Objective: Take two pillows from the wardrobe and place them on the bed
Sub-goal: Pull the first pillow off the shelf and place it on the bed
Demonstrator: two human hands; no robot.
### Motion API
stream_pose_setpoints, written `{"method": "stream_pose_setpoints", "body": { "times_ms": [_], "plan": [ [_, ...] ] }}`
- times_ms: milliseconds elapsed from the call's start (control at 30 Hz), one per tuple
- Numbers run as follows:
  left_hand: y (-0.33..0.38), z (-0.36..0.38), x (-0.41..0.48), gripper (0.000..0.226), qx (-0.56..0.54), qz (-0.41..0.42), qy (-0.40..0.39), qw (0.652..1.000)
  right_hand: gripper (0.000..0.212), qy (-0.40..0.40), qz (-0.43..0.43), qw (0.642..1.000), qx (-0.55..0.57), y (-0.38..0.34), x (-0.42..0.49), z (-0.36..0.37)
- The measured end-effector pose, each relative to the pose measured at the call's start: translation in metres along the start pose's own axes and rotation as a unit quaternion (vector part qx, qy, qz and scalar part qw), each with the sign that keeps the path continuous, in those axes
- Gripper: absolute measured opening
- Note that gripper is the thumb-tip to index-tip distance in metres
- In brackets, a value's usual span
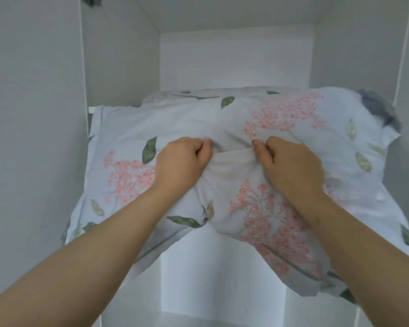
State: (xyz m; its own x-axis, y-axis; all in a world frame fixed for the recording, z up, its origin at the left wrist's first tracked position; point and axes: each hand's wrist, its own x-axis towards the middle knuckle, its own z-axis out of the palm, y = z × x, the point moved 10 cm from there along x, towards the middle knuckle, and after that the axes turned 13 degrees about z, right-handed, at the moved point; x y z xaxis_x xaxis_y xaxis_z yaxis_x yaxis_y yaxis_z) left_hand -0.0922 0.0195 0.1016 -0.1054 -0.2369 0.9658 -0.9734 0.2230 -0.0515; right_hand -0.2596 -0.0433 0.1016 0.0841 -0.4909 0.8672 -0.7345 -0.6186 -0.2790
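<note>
A pale pillow (pixel 281 128) printed with pink flowers and green leaves fills the middle of the head view, half out of the white wardrobe (pixel 234 60). My left hand (pixel 182 161) grips a bunch of its cover at the centre. My right hand (pixel 291 164) grips the cover just to the right, fingers curled into the fabric. A second pillow (pixel 198 95) with the same print lies behind and under it on the shelf, mostly hidden. The pillow's front edge droops over the shelf edge.
White wardrobe side walls (pixel 118 67) stand close on both sides. A grey cloth (pixel 378 107) shows at the pillow's far right corner. Below the shelf a lower white compartment (pixel 222 279) is open.
</note>
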Motion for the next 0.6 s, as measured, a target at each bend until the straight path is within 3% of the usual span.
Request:
{"method": "stream_pose_setpoints", "body": {
  "times_ms": [167, 333, 500, 600],
  "plan": [
    [-0.006, -0.003, -0.030, 0.055, 0.008, -0.025, -0.037, 0.999, 0.049, -0.035, 0.008, 0.999, 0.028, -0.002, -0.023, 0.018],
    [-0.032, 0.015, -0.093, 0.059, -0.037, -0.129, -0.130, 0.982, 0.051, -0.148, 0.060, 0.985, 0.057, 0.008, -0.072, 0.073],
    [-0.061, 0.052, -0.225, 0.056, -0.036, -0.223, -0.296, 0.928, 0.050, -0.311, 0.122, 0.942, 0.030, 0.024, -0.176, 0.168],
    [-0.075, 0.062, -0.315, 0.053, -0.052, -0.293, -0.377, 0.877, 0.050, -0.382, 0.161, 0.910, 0.016, 0.029, -0.251, 0.211]
  ]
}}
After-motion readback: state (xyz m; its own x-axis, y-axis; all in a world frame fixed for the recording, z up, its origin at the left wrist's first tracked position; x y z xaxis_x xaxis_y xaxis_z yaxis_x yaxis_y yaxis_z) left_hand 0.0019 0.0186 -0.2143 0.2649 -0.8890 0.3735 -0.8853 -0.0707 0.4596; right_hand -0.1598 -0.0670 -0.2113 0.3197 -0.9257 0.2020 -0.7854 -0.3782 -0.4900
